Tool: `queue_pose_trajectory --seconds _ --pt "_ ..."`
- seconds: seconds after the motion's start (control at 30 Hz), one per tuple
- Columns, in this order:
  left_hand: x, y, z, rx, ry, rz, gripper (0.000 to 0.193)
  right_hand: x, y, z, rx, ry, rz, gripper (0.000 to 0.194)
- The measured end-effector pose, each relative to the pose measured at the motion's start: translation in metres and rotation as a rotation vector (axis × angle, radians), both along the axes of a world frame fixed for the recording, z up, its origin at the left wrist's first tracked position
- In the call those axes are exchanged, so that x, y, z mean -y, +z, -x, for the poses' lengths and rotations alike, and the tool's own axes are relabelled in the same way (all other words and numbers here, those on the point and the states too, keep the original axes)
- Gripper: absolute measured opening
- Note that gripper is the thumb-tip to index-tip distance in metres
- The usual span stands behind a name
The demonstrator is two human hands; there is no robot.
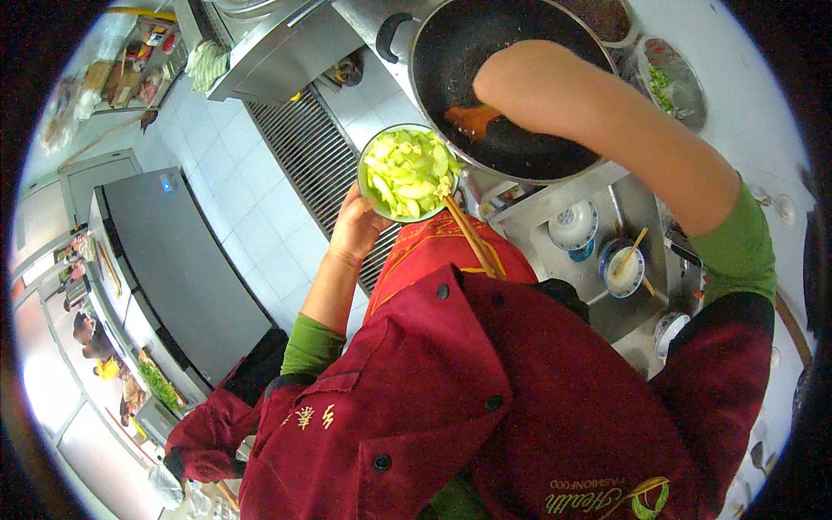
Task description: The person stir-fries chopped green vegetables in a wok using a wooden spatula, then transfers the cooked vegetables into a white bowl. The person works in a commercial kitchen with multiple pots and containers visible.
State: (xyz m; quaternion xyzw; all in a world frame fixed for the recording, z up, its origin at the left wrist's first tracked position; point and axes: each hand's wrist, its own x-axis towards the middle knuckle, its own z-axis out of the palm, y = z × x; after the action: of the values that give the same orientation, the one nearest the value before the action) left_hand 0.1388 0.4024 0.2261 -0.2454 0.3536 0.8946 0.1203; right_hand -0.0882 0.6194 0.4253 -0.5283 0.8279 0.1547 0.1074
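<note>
My left hand (pixel 359 222) holds a round bowl (pixel 361 179) by its lower left side. Sliced pale-green vegetables (pixel 409 175) fill it, with bits of what looks like minced garlic. A pair of wooden chopsticks (pixel 473 237) reaches from the bowl's lower right rim back towards my jacket; their rear ends meet its edge. My right hand (pixel 520 71) is bent down over a large black wok (pixel 448 71), to the right of the bowl. Its fingers are mostly hidden. An orange-brown shape (pixel 473 121) shows below it in the wok; I cannot tell what it is.
Below the wok, a steel sink (pixel 604 318) holds patterned bowls (pixel 572 224), one with chopsticks (pixel 632 250). A steel dish with chopped greens (pixel 663 88) stands right of the wok. Left are a floor grate (pixel 299 143), a steel counter (pixel 286 55) and a grey-topped unit (pixel 175 234).
</note>
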Motion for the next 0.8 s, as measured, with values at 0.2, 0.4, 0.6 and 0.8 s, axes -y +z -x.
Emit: queue_pose_trajectory --seconds 0.2,0.4,0.6,0.8 --pt "0.002 0.001 0.0 -0.001 0.006 -0.029 0.061 -0.009 0.056 0.0 0.094 -0.174 -0.007 0.016" --pt "0.003 0.0 -0.001 0.005 0.001 -0.001 0.062 -0.02 0.072 -0.014 0.128 -0.131 0.114 0.021" --pt "0.001 0.0 -0.001 -0.021 0.014 -0.032 0.061 -0.068 0.022 -0.007 0.187 -0.254 0.34 0.028" --pt "-0.002 0.002 -0.002 0.004 0.045 -0.049 0.062 -0.139 -0.089 -0.055 0.529 -0.595 0.649 0.038"
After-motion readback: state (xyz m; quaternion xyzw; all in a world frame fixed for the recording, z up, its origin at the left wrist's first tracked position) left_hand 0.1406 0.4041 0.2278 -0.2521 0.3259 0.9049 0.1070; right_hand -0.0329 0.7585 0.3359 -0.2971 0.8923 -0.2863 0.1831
